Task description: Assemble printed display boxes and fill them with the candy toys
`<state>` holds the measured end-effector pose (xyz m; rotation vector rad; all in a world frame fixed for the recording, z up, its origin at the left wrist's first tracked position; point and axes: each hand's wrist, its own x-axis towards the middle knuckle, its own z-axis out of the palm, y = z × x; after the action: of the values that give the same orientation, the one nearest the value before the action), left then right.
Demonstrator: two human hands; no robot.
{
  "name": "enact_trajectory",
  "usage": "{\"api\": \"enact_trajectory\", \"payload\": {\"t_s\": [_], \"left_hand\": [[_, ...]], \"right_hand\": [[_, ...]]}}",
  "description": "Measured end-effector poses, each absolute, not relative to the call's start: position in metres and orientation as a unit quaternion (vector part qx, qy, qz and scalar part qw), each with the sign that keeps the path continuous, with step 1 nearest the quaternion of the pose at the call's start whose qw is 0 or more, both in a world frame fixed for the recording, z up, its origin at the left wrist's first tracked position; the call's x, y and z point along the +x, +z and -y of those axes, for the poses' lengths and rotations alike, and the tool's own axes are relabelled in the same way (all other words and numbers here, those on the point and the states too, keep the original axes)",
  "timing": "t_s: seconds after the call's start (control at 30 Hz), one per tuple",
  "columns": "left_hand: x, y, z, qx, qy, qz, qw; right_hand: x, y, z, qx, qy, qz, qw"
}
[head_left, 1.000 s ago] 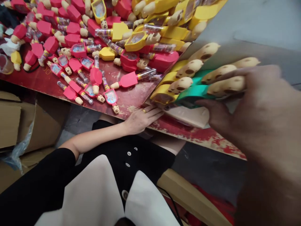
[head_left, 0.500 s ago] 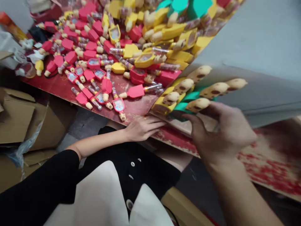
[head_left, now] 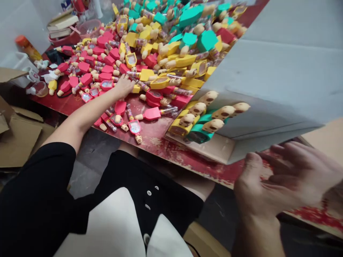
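Observation:
My left hand point(head_left: 123, 86) reaches out over a big pile of popsicle-shaped toys point(head_left: 150, 60) in pink, yellow and teal on the red table point(head_left: 158, 141). Its fingers lie flat on the pink and yellow ones and hold nothing that I can see. My right hand point(head_left: 281, 178) hovers at the table's near edge, open with fingers apart and empty. It is just below the corner of a grey cardboard flap point(head_left: 268, 71). Under that flap a shallow box holds a row of yellow toys point(head_left: 179, 127) and teal toys point(head_left: 198, 136) with tan spotted handles.
Flattened brown cardboard boxes point(head_left: 18, 139) lie on the floor at the left. A clear cup point(head_left: 40, 89), an orange bottle point(head_left: 25, 44) and stacked books point(head_left: 63, 21) stand at the table's far left end. More cardboard point(head_left: 327, 134) lies at the right.
My left hand left the table edge and stretched forward onto the toy pile. My right hand let go of the toys in the box and drew back down to the right, now empty.

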<state>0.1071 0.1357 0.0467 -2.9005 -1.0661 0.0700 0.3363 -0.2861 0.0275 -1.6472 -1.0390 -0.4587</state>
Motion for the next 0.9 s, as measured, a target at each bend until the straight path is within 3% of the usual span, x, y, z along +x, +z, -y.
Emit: {"api": "enact_trajectory", "payload": {"t_s": [0.1,0.33,0.47,0.57,0.7,0.77,0.9], "left_hand": [[0.090,0.063,-0.146,-0.929,0.004,0.370,0.033],[0.095,0.055,-0.129,-0.899,0.060,0.434,0.005],[0.090,0.086,-0.141,-0.905,-0.058,0.420,0.026],[0.063,0.149,-0.136,-0.941,-0.182,0.285,0.002],[0.049,0.242,-0.049,-0.979,-0.181,0.092,-0.026],[0.068,0.269,0.013,-0.985,-0.166,0.044,-0.035],[0.135,0.272,0.101,-0.989,-0.132,-0.048,-0.044]], "right_hand": [[0.334,0.019,0.287,-0.654,-0.215,0.456,0.564],[0.297,0.025,0.279,-0.695,-0.104,0.469,0.536],[0.296,0.029,0.296,-0.723,-0.104,0.452,0.513],[0.302,0.033,0.303,-0.708,-0.111,0.433,0.547],[0.292,0.072,0.284,-0.620,-0.133,0.448,0.630],[0.281,0.107,0.272,-0.576,-0.116,0.504,0.633],[0.280,0.174,0.272,-0.616,-0.014,0.625,0.479]]}}
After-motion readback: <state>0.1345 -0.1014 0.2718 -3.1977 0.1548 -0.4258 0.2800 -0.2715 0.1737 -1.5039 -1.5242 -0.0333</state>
